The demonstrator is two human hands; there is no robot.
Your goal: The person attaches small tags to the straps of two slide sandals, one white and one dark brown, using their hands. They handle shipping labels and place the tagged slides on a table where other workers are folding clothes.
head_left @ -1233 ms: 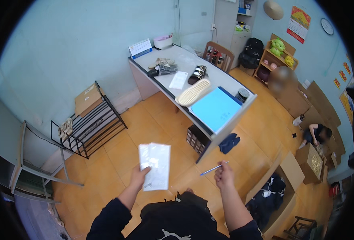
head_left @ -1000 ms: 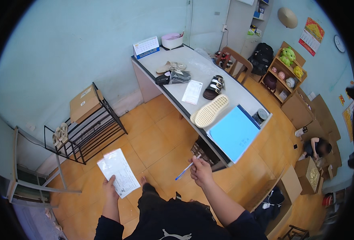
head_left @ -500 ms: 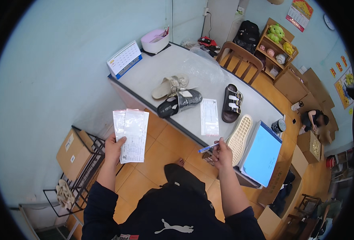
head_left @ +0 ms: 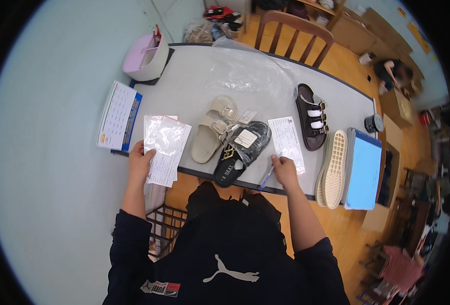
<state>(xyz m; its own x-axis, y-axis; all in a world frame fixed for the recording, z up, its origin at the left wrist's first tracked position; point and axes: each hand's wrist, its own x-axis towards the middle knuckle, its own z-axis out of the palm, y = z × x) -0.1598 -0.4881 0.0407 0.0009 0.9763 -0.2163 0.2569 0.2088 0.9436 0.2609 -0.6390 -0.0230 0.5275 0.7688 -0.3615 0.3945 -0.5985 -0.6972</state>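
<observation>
My left hand (head_left: 141, 161) grips a few paper forms in clear plastic sleeves (head_left: 167, 150), held above the table's left front edge. A blue pen (head_left: 266, 178) is in my closed right hand (head_left: 285, 172), which is at the lower part of another sleeved form (head_left: 287, 137) lying on the table. Between my hands are a beige sandal (head_left: 208, 133) and a black sandal (head_left: 228, 166) partly wrapped in clear plastic with a white label. Right of the flat form rests a dark brown sandal (head_left: 312, 122) with buckled straps. Cream shoe soles (head_left: 334, 170) lie beside it, nearer to me.
On the grey table (head_left: 184, 76) stand a desk calendar (head_left: 119, 116), a lilac-and-white organizer (head_left: 146, 58), a blue folder stack (head_left: 362, 170) and a dark round container (head_left: 373, 123). Clear plastic film (head_left: 250, 66) lies at the back, before a wooden chair (head_left: 293, 30). A person (head_left: 394, 73) sits beyond the right side.
My view has turned and come closer to the table. The sleeved forms in my left hand are now over the table's edge, and my right hand with the pen has come to the flat form.
</observation>
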